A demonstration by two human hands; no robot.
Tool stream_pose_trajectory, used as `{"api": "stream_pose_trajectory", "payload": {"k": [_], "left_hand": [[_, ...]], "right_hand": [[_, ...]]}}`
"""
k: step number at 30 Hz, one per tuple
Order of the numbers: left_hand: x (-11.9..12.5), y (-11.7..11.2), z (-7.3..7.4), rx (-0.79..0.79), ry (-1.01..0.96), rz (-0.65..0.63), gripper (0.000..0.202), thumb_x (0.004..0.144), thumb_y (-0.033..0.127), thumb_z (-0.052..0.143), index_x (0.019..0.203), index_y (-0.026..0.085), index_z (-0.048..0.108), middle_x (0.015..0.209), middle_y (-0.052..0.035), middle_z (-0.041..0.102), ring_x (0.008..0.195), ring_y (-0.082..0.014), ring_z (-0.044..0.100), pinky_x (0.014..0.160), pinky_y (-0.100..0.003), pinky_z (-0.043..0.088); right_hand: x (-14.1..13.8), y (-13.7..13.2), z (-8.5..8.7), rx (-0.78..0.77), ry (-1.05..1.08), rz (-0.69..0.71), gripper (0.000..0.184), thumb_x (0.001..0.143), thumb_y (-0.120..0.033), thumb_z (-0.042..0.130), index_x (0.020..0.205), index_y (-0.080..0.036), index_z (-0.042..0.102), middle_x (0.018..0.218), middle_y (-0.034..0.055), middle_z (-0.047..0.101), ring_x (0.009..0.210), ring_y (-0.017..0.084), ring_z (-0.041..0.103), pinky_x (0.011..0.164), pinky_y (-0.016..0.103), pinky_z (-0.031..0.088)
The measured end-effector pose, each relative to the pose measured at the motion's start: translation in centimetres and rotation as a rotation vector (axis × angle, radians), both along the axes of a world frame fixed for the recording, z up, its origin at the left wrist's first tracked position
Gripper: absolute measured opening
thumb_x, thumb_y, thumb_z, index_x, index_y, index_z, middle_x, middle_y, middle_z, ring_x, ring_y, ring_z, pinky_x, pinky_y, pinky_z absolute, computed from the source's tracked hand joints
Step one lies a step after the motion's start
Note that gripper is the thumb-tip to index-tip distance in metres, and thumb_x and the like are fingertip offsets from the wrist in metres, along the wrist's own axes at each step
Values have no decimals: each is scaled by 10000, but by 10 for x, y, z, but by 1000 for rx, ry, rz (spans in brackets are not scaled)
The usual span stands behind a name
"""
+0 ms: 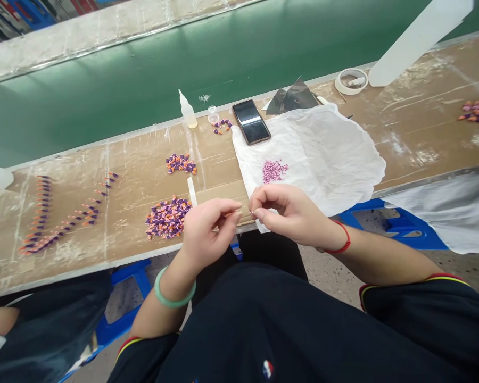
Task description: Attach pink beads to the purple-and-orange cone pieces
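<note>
My left hand (pixel 211 229), with a green bangle at the wrist, is closed in a pinch near the table's front edge. What sits between its fingers is mostly hidden, though a bit of orange shows. Just to its right, my right hand (pixel 285 213) pinches something tiny and pale at its fingertips, too small to name. The two sets of fingertips are close but apart. Left of my left hand lies a heap of small purple-and-orange pieces (pixel 168 217). Beyond my right hand, tiny pink beads (pixel 274 171) rest on a white cloth (pixel 323 149).
A smaller pile of purple-and-orange pieces (pixel 181 164) and rows of them (pixel 43 205) lie leftward. Along the back stand a dropper bottle (pixel 189 113), a small clear cup (pixel 213 115), a phone (pixel 251 122) and a tape roll (pixel 352 81). Another person's arm (pixel 0 321) shows lower left.
</note>
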State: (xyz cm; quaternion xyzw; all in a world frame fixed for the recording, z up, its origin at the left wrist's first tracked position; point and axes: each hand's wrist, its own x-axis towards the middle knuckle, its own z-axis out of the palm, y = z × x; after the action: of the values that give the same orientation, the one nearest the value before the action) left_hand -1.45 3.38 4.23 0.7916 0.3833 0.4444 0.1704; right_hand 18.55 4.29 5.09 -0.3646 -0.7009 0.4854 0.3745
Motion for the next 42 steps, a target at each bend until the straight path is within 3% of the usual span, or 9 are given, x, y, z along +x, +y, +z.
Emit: {"api": "stream_pose_trajectory", "payload": {"k": [6,12,20,31,35,40,42], "left_hand": [[-27,-11,-14,-446,-288,77,134,881,287,697,802,180,712,717,-32,724,591,-117,626,548,-205,487],[-40,-25,-35,-788,-471,139,206,742,333,808,730,164,691,630,-15,657,502,-98,550,484,-198,458],[-47,-32,-50,-904,-519,161,166,704,294,805,745,150,733,640,-31,682,528,-106,573,497,-195,464],[-50,-31,-55,-915,-613,141,189,695,291,842,742,146,730,651,-39,711,529,-122,635,492,-196,509],[-47,-31,-52,-912,-735,141,268,691,356,877,771,146,730,668,-45,723,563,-150,683,501,-216,551],[-39,-33,-40,-844,-920,144,330,662,403,918,772,152,735,672,-39,739,554,-159,717,521,-220,602],[-36,-34,-35,-831,-951,130,321,653,390,930,761,154,741,678,-43,751,547,-165,725,517,-217,612]], "right_hand": [[-2,26,-11,407,-206,131,146,867,-106,516,762,-204,486,706,-13,536,659,119,483,634,244,397],[-26,64,-34,511,-541,410,152,768,-99,504,680,-205,439,638,-5,481,643,140,418,629,267,326],[-60,83,-36,545,-881,568,229,799,-168,552,622,-217,414,591,-4,422,639,160,346,618,290,267],[-69,81,-27,542,-924,575,268,775,-153,571,594,-219,384,576,0,430,617,151,339,599,297,268],[-59,77,-21,381,-686,483,193,739,-169,578,607,-206,442,576,-18,484,579,124,393,574,276,305],[-51,55,-5,-256,-271,413,107,825,-269,597,755,-189,584,747,21,701,684,136,634,618,248,474],[-50,46,1,-385,-174,404,116,825,-277,621,762,-186,585,766,25,713,702,139,653,644,254,503]]}}
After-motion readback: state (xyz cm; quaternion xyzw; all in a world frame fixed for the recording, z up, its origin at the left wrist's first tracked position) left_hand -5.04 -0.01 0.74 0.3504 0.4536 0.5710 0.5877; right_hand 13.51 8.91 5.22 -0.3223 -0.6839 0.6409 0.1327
